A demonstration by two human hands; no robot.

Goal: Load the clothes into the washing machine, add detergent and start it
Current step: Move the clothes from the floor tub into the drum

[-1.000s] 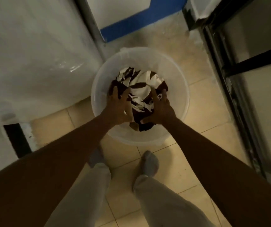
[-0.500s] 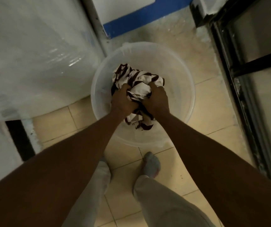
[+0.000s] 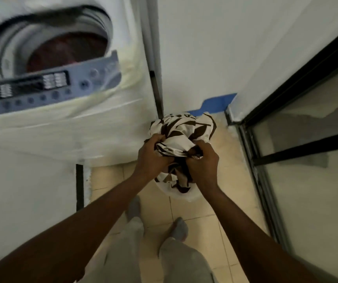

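While you stand at the washing machine (image 3: pixel 66 127):
Hands: your left hand (image 3: pixel 153 158) and right hand (image 3: pixel 201 166) both clutch the bundled brown-and-white cloth (image 3: pixel 181 129).
Drum: open, dark laundry (image 3: pixel 66 52) inside.

My head camera is looking steeply down, close over my hands (image 3: pixel 176 160), facing the washing machine (image 3: pixel 47 82) and floor (image 3: pixel 200 213).

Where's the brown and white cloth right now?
In the head view the brown and white cloth is bunched between the left hand and right hand, held right of the washing machine and above the bucket.
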